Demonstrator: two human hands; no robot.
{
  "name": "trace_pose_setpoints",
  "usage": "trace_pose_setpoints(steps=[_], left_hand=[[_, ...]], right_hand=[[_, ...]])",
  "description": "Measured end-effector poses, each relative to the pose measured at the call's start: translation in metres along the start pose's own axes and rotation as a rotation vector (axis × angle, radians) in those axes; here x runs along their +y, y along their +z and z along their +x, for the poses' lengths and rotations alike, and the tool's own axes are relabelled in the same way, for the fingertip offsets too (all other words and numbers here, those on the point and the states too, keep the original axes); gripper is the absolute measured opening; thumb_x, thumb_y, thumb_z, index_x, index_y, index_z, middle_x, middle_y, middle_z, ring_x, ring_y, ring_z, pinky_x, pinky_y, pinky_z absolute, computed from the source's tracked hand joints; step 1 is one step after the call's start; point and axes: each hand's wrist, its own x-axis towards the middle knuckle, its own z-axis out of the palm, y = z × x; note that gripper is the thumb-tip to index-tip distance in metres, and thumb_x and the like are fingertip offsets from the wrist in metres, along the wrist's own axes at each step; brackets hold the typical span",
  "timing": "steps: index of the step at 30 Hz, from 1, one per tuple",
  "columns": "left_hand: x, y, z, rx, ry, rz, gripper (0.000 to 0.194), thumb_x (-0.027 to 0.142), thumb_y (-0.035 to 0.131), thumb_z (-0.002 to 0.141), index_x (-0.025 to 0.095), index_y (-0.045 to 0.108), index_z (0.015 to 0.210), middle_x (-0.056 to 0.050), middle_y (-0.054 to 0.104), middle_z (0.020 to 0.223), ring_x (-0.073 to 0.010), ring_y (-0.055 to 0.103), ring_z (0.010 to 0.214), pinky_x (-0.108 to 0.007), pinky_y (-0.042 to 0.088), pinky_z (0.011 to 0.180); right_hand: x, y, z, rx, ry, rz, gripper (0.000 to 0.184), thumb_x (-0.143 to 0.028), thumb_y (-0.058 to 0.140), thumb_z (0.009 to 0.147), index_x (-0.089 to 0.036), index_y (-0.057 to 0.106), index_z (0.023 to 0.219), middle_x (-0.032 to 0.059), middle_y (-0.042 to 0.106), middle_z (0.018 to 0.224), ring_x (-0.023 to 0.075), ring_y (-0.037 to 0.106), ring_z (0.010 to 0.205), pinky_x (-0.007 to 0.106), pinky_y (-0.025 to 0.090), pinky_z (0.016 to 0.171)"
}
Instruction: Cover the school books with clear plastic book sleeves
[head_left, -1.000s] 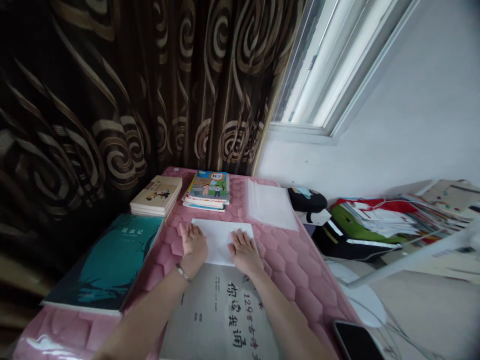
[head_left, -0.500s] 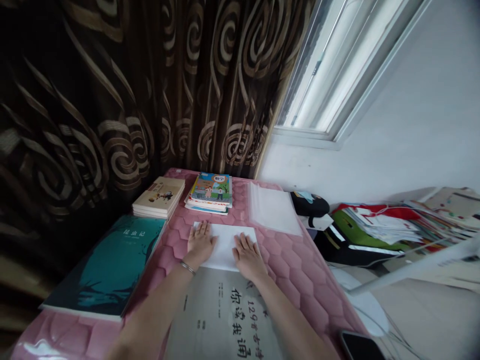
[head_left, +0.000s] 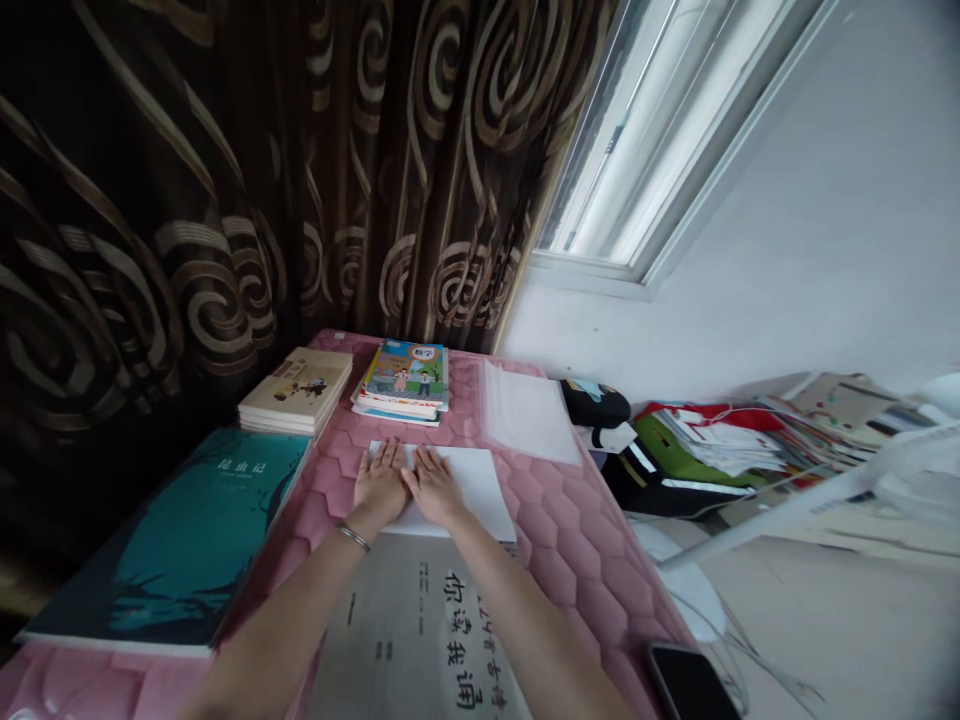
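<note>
My left hand [head_left: 381,487] lies flat on the left part of a white sheet [head_left: 480,490], with its fingers stretched out and a silver bracelet at the wrist. Right beside it, my right hand [head_left: 435,487] also rests flat on the sheet, its thumb by the left hand. Both hands are open and grip nothing. Below the sheet is a grey printed cover [head_left: 397,610] with large Chinese characters, partly hidden by my right forearm. Whether the sheet and the cover belong to one book I cannot tell.
A large teal book [head_left: 187,540] lies at the left, with a stack of beige books [head_left: 300,385] behind it. Colourful textbooks [head_left: 405,380] are piled at the back, near clear plastic sleeves [head_left: 529,410]. A phone [head_left: 690,680] is at the pink table's [head_left: 570,550] right edge.
My right hand has slid left across the white sheet, up to my left hand. The left hand stays on the sheet's left part. The camera view has shifted slightly to the right.
</note>
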Motion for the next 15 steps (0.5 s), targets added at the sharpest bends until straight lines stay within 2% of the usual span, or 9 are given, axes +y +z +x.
trace_pose_setpoints(steps=[4, 8, 12, 15], left_hand=[[0.002, 0.005, 0.001, 0.035, -0.012, -0.012, 0.063, 0.042, 0.027, 0.097, 0.014, 0.025, 0.154, -0.010, 0.022, 0.161, -0.0230, 0.021, 0.149, -0.048, 0.012, 0.121], [0.002, 0.008, 0.001, 0.063, -0.014, 0.002, 0.062, 0.044, 0.026, 0.098, 0.016, 0.028, 0.153, -0.009, 0.023, 0.161, -0.0230, 0.022, 0.148, -0.048, 0.013, 0.121], [0.001, 0.006, 0.001, 0.069, -0.017, 0.006, 0.062, 0.043, 0.028, 0.098, 0.015, 0.029, 0.153, -0.011, 0.026, 0.160, -0.0245, 0.024, 0.148, -0.049, 0.014, 0.121], [0.011, 0.002, 0.002, 0.048, -0.050, 0.008, 0.060, 0.036, 0.029, 0.097, 0.014, 0.030, 0.152, -0.013, 0.024, 0.160, -0.0269, 0.023, 0.148, -0.053, 0.015, 0.119]], right_hand=[[0.040, -0.010, -0.009, -0.006, 0.152, -0.110, 0.064, -0.045, 0.018, 0.101, -0.008, 0.021, 0.154, 0.0110, 0.012, 0.162, 0.0212, 0.006, 0.151, 0.040, 0.006, 0.121], [0.072, -0.019, -0.019, -0.013, 0.279, -0.157, 0.066, -0.045, 0.016, 0.101, -0.008, 0.015, 0.155, 0.0096, 0.008, 0.163, 0.0202, 0.005, 0.151, 0.039, 0.006, 0.121], [0.077, -0.018, -0.020, 0.003, 0.280, -0.177, 0.067, -0.045, 0.016, 0.101, -0.006, 0.015, 0.155, 0.0103, 0.009, 0.163, 0.0219, 0.007, 0.150, 0.038, 0.005, 0.121], [0.074, -0.016, -0.020, 0.011, 0.285, -0.178, 0.067, -0.045, 0.017, 0.100, -0.006, 0.015, 0.155, 0.0104, 0.010, 0.163, 0.0229, 0.008, 0.150, 0.038, 0.004, 0.121]])
